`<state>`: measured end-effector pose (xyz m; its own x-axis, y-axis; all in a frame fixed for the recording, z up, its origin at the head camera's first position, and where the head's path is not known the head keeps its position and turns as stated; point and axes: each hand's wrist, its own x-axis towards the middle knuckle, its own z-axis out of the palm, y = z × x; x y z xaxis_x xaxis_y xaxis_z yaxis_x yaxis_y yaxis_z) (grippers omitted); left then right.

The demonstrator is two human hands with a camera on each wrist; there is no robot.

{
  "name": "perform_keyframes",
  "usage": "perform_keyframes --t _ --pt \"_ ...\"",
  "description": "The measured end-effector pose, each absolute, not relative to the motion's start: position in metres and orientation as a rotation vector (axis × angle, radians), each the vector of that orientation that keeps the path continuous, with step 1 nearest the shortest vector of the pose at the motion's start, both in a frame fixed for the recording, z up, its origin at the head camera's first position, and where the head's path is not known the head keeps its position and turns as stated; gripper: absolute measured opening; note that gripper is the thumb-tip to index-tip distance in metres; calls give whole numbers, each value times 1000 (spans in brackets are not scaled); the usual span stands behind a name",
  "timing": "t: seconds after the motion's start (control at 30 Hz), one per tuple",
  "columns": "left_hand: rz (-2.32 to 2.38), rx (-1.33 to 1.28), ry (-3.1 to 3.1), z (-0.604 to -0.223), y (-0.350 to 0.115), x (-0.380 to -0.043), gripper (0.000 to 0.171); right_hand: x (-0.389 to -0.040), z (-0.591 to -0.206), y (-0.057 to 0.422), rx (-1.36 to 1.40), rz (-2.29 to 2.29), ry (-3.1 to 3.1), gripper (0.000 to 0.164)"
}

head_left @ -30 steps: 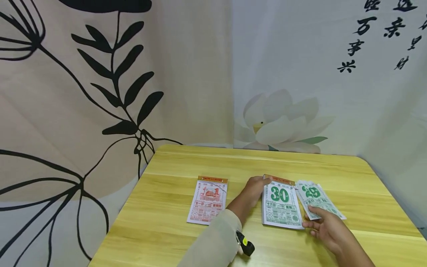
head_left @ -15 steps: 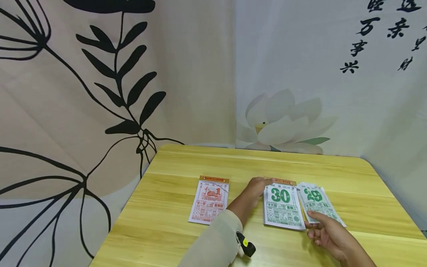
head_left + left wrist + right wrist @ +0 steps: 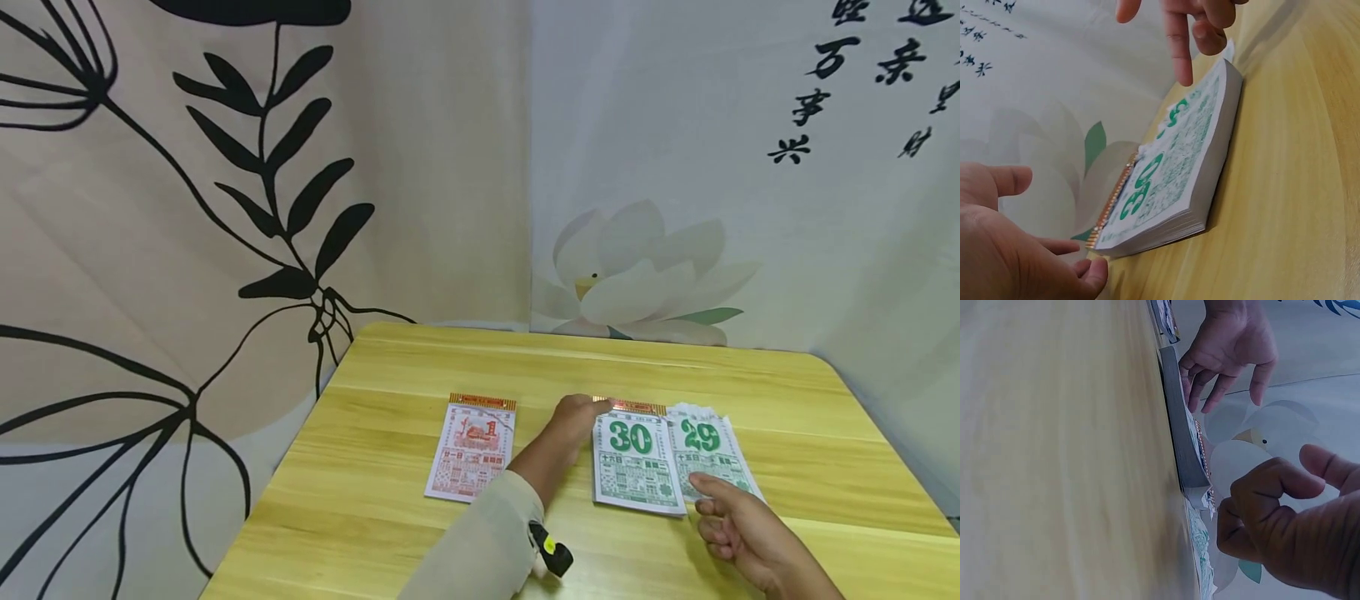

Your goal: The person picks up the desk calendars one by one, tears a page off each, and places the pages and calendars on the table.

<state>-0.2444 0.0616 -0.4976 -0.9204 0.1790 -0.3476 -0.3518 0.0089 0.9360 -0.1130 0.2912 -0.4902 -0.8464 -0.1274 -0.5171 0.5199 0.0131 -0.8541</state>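
1. Nearest, in front of the 30 pad and to its left, a beige sleeve (image 3: 483, 542) crosses the table, a black strap (image 3: 551, 550) with a yellow-green patch at its cuff.
2. Near the lower right corner of the 30 pad is the right hand (image 3: 738, 533), thumb reaching out and held apart, the other fingers loosely bent, with nothing pinched. It is over the loose sheets; whether it touches them I cannot tell.
3. The 30 pad (image 3: 637, 467) itself lies flat on the wooden table (image 3: 337, 533), a thick block with green print and a striped orange binding along its far edge.
4. Against the right edge of the 30 pad are the loose sheets (image 3: 708, 454), the top one printed with a green 29, their far edge ragged.
5. Left of the 30 pad, well apart, lies a red-printed pad (image 3: 476, 450), partly behind the sleeve.
6. At the far left corner of the 30 pad is the left hand (image 3: 577, 417), fingers spread, one fingertip by the binding.
7. Beyond the 30 pad hangs a printed cloth (image 3: 450, 167) with black leaves, a pale lotus and dark characters.
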Motion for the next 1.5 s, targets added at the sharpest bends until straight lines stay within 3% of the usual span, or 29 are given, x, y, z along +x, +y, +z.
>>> perform_keyframes --t 0.13,0.33,0.87,1.13,1.5 --pt "1946 -195 2000 -490 58 -245 72 -113 -490 291 402 -1894 1834 73" --pt "1928 -213 2057 -484 44 -247 66 -115 -489 290 388 -1921 1813 60" --pt "2017 -224 2119 -487 8 -252 47 -133 -478 262 172 -1903 1828 72" --pt "2098 -200 2148 -489 -8 -255 21 -141 -476 241 118 -1899 1810 79" --pt "2080 -160 2247 -493 -38 -256 23 -142 -477 209 -35 -1796 1904 73"
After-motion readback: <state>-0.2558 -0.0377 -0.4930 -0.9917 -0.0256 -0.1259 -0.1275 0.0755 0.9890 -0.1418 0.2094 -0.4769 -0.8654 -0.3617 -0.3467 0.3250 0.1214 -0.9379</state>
